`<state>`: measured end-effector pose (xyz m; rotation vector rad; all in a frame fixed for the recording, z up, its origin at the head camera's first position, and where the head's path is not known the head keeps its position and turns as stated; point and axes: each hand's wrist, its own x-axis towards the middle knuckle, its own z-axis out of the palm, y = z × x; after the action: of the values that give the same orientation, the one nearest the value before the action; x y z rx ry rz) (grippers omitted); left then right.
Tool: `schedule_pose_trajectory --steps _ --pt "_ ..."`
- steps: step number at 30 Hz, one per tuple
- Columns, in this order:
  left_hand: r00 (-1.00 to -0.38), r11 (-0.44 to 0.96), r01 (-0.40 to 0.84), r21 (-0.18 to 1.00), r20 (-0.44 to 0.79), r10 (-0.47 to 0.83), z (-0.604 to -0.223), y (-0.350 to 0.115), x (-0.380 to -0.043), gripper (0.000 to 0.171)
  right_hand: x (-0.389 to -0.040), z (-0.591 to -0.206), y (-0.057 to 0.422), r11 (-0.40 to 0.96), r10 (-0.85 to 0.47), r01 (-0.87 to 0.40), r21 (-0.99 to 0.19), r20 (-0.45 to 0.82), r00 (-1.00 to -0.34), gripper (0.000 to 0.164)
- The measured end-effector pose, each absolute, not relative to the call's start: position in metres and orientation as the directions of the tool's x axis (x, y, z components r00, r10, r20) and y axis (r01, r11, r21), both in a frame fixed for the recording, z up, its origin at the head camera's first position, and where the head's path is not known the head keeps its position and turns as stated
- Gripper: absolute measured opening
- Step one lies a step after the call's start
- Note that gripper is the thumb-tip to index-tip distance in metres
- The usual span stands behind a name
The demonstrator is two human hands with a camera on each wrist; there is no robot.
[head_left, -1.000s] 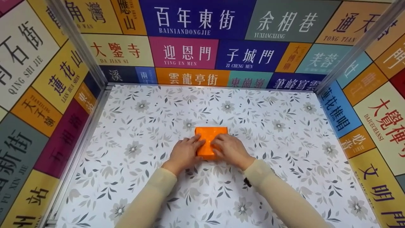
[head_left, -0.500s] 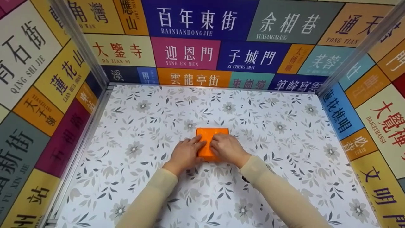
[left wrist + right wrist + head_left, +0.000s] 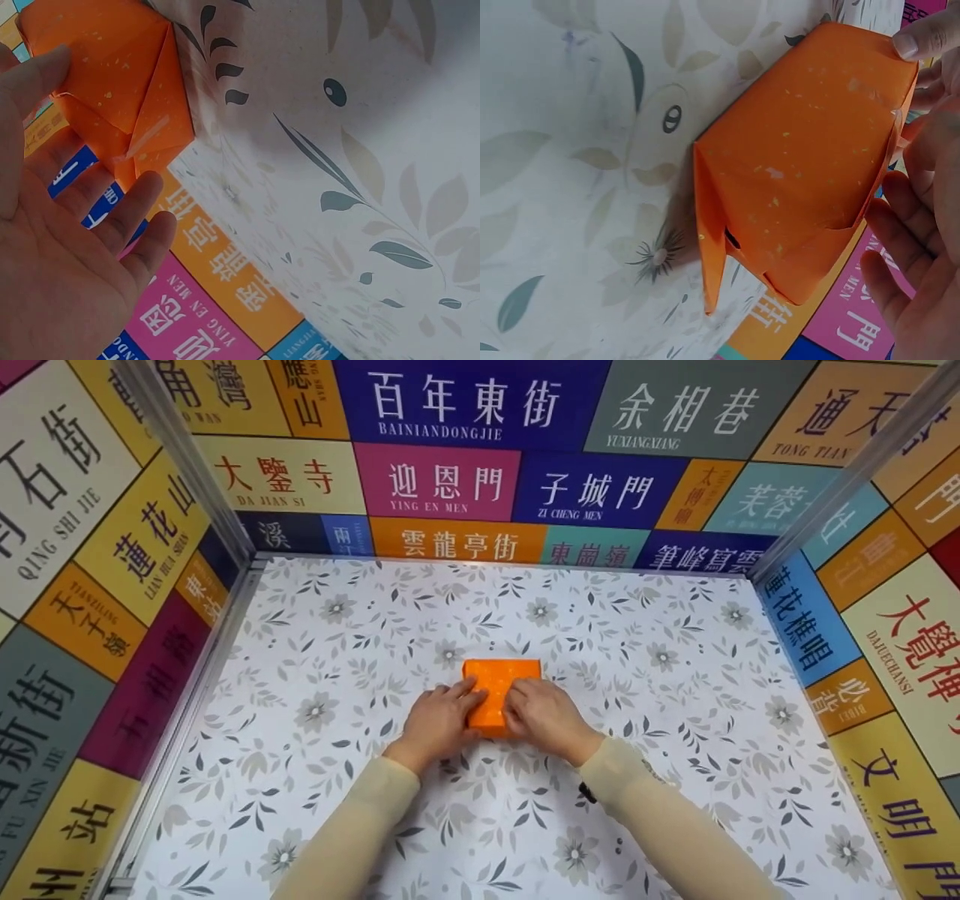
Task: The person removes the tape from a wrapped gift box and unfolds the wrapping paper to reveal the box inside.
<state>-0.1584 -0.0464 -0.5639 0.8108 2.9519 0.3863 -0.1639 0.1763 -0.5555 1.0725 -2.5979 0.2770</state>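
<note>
A small box-shaped packet in orange paper (image 3: 491, 694) sits on the patterned tabletop, between both hands. My left hand (image 3: 441, 720) holds its left side, fingertips on top and thumb at the near edge. In the left wrist view, my left thumb (image 3: 49, 75) lies against the orange paper, and the outer fingers are off it. My right hand (image 3: 551, 716) has curled fingers at the packet's right side, covering that edge. The right wrist view shows my right thumb (image 3: 922, 41) at one corner and fingers along the paper's edge. Folded paper flaps (image 3: 712, 240) show at one end.
The table (image 3: 360, 802) has a white covering with grey leaves and flowers. Panels with coloured street-name blocks (image 3: 435, 484) stand behind and on both sides, joined by metal corner posts (image 3: 847, 472). A dark band (image 3: 586, 792) shows at the right sleeve cuff.
My right fingers have gone from more spread to curled, and that hand has since shifted slightly right along the packet. The left hand and the packet stay in place.
</note>
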Motion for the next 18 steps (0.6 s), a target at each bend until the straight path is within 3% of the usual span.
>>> schedule_pose_trajectory --steps 10,18 --pt "-0.862 0.829 0.493 0.264 0.02 0.506 -0.562 -0.046 -0.158 0.066 -0.142 -0.557 0.188 0.655 -0.671 -0.754 -0.048 0.42 -0.61 0.006" --pt "-0.862 0.826 0.488 0.282 0.006 0.507 -0.564 -0.047 -0.159 0.067 -0.127 -0.559 0.198 0.637 -0.693 -0.765 -0.088 0.368 -0.62 0.007"
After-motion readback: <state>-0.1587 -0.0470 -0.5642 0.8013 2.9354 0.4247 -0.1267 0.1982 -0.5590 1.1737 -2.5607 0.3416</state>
